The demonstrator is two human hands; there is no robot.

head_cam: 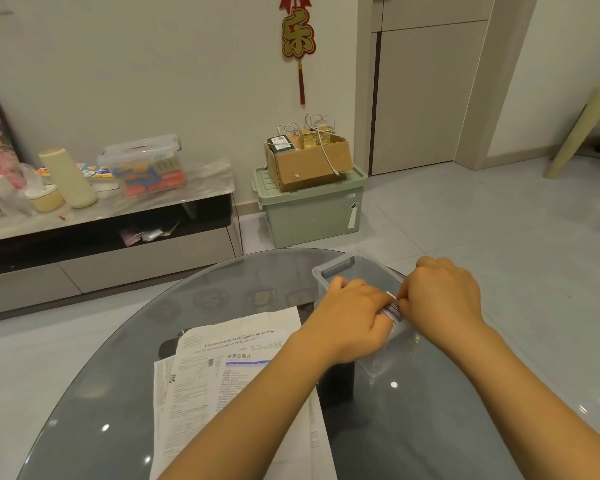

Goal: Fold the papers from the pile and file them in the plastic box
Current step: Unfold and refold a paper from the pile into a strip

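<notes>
A clear plastic box (336, 266) stands on the round glass table (125, 386), right of centre. My left hand (352, 311) and my right hand (442, 294) meet over the box, and both pinch a small folded paper (392, 310) with dark print between them. Most of that paper is hidden by my fingers. The pile of printed papers (205, 382) lies flat on the table to the left of the box, partly under my left forearm.
Beyond the table is a low TV bench (118, 216) with a lidded clear container, a cream bottle and clutter. A green storage bin (312, 213) with a cardboard box on top stands by the wall. A pale stool (586, 133) is at the far right.
</notes>
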